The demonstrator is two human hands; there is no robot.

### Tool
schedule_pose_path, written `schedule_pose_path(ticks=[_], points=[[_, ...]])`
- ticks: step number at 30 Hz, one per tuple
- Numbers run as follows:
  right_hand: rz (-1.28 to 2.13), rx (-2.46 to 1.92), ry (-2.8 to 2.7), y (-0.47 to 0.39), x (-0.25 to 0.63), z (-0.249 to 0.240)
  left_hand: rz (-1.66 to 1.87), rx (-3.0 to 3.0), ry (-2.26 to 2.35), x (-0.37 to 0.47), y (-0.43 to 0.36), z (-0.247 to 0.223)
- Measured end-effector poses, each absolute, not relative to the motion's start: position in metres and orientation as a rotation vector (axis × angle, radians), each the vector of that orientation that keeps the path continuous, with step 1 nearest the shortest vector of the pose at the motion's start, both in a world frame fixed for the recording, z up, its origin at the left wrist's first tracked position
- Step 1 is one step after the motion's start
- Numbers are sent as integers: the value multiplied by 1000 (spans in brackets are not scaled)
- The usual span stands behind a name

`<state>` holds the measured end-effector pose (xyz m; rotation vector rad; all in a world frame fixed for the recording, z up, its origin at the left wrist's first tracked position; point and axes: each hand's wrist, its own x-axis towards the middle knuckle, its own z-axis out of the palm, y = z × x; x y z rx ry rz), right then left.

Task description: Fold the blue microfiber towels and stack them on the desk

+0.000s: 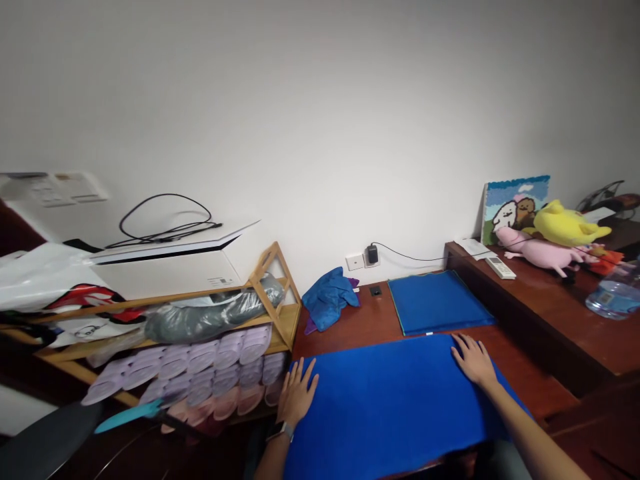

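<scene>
A bright blue cloth [390,400] lies spread out on the brown wooden desk [370,310], its near edge reaching the front. My left hand [296,393], with a watch on the wrist, rests near the cloth's far left corner, fingers stretched out. At the far right corner, my right hand [473,359] lies flat with its fingers apart. Behind this cloth sits a second blue cloth [437,303], a flat rectangle with a small white tag. A crumpled blue and purple cloth [330,299] is at the desk's back left.
On the left stands a wooden rack [283,327] with lilac slippers [215,357] and a white box [170,273]. The raised ledge at right carries a remote [501,268], plush toys [570,223] and a water bottle [613,300]. A black charger [372,253] is plugged into the wall.
</scene>
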<state>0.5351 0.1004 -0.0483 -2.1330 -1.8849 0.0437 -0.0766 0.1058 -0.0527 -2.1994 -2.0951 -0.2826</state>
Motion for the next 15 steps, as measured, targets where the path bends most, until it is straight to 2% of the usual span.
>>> schedule_pose_path(ticks=[6, 15], points=[[-8, -1996, -1925, 99, 535, -26, -305, -2203, -2038, -78, 105, -54], [362, -2005, -2057, 117, 558, -6, -312, -2196, -2051, -77, 105, -53]])
